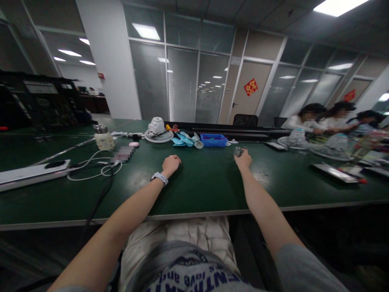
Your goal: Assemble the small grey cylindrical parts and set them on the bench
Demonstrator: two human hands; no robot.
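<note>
My left hand (172,164), with a watch (159,178) on its wrist, rests on the green table (200,190). Its fingers are curled in, and nothing shows in them. Farther right, my right hand (244,159) is closed around a small grey object (238,151) that looks metallic or clear; its kind is too small to make out. Beyond my hands lie blue fan blades (184,140), a blue plastic basket (213,140) with small items inside, and a white fan part (157,130) on its round grille.
At left are a patterned bottle (104,138), a pixelated device on white cables (105,167) and a long white case (33,175). Dark bars (219,129) line the back. On the right, several people sit near blurred fan parts (296,140) and a flat device (336,173).
</note>
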